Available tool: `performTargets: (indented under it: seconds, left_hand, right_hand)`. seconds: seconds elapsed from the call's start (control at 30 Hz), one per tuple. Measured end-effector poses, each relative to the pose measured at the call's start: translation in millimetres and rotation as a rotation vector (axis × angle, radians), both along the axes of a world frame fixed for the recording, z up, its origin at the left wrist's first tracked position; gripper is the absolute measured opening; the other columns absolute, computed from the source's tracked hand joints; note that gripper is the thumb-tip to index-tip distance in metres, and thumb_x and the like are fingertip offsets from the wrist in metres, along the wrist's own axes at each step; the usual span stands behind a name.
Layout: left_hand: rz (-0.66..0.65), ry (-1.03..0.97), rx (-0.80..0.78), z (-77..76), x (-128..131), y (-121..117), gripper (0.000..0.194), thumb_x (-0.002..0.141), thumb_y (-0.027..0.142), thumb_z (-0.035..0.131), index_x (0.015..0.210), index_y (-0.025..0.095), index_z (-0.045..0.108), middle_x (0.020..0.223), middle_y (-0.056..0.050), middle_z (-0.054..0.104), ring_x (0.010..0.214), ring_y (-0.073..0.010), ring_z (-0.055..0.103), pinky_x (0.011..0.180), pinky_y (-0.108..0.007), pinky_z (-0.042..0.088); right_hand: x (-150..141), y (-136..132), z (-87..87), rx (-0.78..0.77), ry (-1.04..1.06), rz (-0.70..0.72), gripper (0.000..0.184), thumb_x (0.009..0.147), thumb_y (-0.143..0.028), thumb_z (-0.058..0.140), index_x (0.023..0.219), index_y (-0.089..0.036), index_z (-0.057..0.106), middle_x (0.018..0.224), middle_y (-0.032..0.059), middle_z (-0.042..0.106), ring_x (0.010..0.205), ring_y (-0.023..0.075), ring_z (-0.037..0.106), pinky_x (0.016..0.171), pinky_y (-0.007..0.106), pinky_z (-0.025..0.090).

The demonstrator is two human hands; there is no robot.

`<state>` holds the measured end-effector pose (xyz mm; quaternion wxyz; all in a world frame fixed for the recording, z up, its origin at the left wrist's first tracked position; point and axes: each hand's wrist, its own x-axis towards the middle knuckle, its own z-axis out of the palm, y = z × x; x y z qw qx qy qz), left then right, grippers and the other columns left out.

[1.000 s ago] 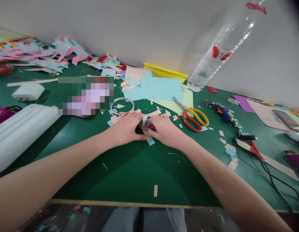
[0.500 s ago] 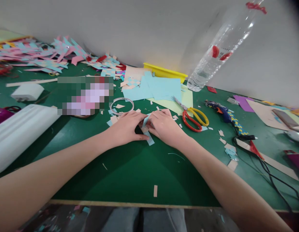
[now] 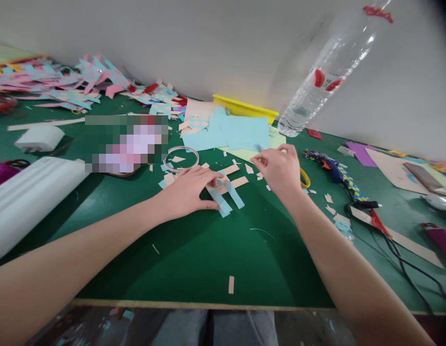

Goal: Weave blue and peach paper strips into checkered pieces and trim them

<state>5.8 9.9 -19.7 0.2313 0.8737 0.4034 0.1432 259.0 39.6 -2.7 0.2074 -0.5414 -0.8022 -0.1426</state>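
My left hand (image 3: 189,190) lies over a small weave of paper strips on the table, its thumb and fingers apart. From under it, light-blue strips (image 3: 235,194) point toward me and pale peach strips (image 3: 239,182) point right. The part of the weave beneath the palm is hidden. To the right, my right hand (image 3: 278,168) is raised off the weave with thumb and fingertips pinched together; whatever is between them is too small to make out. Behind that hand are scissors, with the yellow handle (image 3: 305,179) and blade tips showing.
Light-blue paper sheets (image 3: 248,130) lie behind the hands, before a yellow tray (image 3: 244,109). A tilted clear bottle (image 3: 324,81) stands at the wall. A clear ring (image 3: 181,149), a white charger (image 3: 39,139), a glue gun (image 3: 331,168) with cable and paper scraps lie around.
My right hand has left the weave and moved right, over the scissors. A folded-up blue strip now lies flat beside the other one. The left hand stays in place.
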Motion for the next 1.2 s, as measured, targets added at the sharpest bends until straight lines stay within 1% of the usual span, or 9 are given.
performTargets:
  seconds: [0.1,0.17,0.23,0.4,0.5,0.8,0.93,1.07,1.2]
  left_hand:
    - [-0.023,-0.023,-0.032,1.5,-3.6,0.8,0.066,0.077,0.062,0.061,0.130,0.025,0.047,0.110,-0.007,0.061,0.105,-0.0281,0.052,0.090,-0.041,0.035]
    - [-0.045,-0.025,-0.043,2.8,-6.6,1.6,0.066,0.077,0.062,0.061,0.131,0.026,0.048,0.111,-0.006,0.062,0.107,-0.0272,0.051,0.092,-0.040,0.035]
    - [-0.074,-0.025,-0.033,4.4,-9.2,2.6,0.063,0.078,0.061,0.061,0.129,0.025,0.050,0.111,-0.005,0.063,0.108,-0.0258,0.052,0.093,-0.039,0.035]
    - [-0.196,-0.038,0.133,8.2,-11.6,3.4,0.030,0.090,0.045,0.055,0.112,0.027,0.065,0.111,-0.004,0.065,0.104,-0.0226,0.054,0.095,-0.038,0.035]
    - [-0.265,-0.054,0.186,8.3,-10.7,2.3,0.022,0.093,0.035,0.052,0.107,0.029,0.068,0.111,-0.001,0.067,0.105,-0.0209,0.056,0.099,-0.038,0.034]
    - [-0.396,0.054,0.255,9.4,-11.4,1.2,0.025,0.094,0.035,0.050,0.102,0.028,0.072,0.115,-0.003,0.068,0.104,-0.0234,0.060,0.094,-0.041,0.040]
    - [-0.418,0.079,0.311,11.9,-12.6,-0.5,0.029,0.096,0.033,0.046,0.096,0.026,0.073,0.109,-0.003,0.070,0.101,-0.0227,0.061,0.094,-0.040,0.040]
    - [-0.427,0.072,0.323,12.1,-11.9,-2.0,0.029,0.095,0.032,0.045,0.092,0.027,0.073,0.107,-0.002,0.071,0.099,-0.0214,0.061,0.096,-0.040,0.040]
    - [-0.416,0.082,0.336,13.5,-10.1,-4.4,0.031,0.096,0.031,0.042,0.093,0.027,0.073,0.106,-0.001,0.072,0.095,-0.0187,0.064,0.103,-0.040,0.034]
  right_hand:
    - [24.2,11.4,-7.9,0.029,-0.007,-0.072,0.027,0.090,-0.018,0.041,0.081,-0.023,0.066,0.086,0.0059,0.069,0.087,0.0234,0.060,0.100,0.049,0.032]
    - [33.0,15.5,-13.6,0.063,-0.029,-0.066,0.031,0.084,-0.010,0.040,0.087,-0.023,0.068,0.118,0.0091,0.062,0.121,0.0296,0.047,0.102,0.054,0.030]
    - [34.6,16.6,-18.0,0.078,-0.053,-0.064,0.033,0.082,-0.008,0.039,0.089,-0.021,0.069,0.136,0.0089,0.050,0.130,0.0308,0.038,0.105,0.056,0.027]
    - [21.9,12.7,-22.4,0.092,-0.075,-0.037,0.032,0.087,-0.012,0.038,0.095,-0.021,0.067,0.129,0.0077,0.054,0.121,0.0260,0.048,0.112,0.052,0.024]
    - [17.0,11.1,-22.6,0.079,-0.072,-0.010,0.032,0.088,-0.013,0.037,0.095,-0.021,0.067,0.125,0.0072,0.057,0.117,0.0248,0.050,0.113,0.052,0.022]
    - [19.2,13.5,-24.7,0.074,-0.021,-0.015,0.030,0.088,-0.014,0.039,0.093,-0.022,0.067,0.122,0.0068,0.060,0.114,0.0250,0.052,0.112,0.054,0.020]
    - [19.0,13.5,-24.5,0.084,-0.026,-0.004,0.032,0.088,-0.012,0.037,0.099,-0.022,0.066,0.119,0.0058,0.062,0.111,0.0231,0.054,0.113,0.049,0.017]
    - [19.3,13.0,-21.6,0.060,-0.017,-0.034,0.032,0.095,-0.022,0.035,0.100,-0.023,0.067,0.099,0.0051,0.069,0.094,0.0218,0.059,0.105,0.045,0.026]
    - [20.7,12.7,-20.1,-0.009,0.003,-0.057,0.034,0.096,-0.032,0.038,0.081,-0.023,0.067,0.070,0.0021,0.067,0.067,0.0181,0.057,0.095,0.041,0.033]
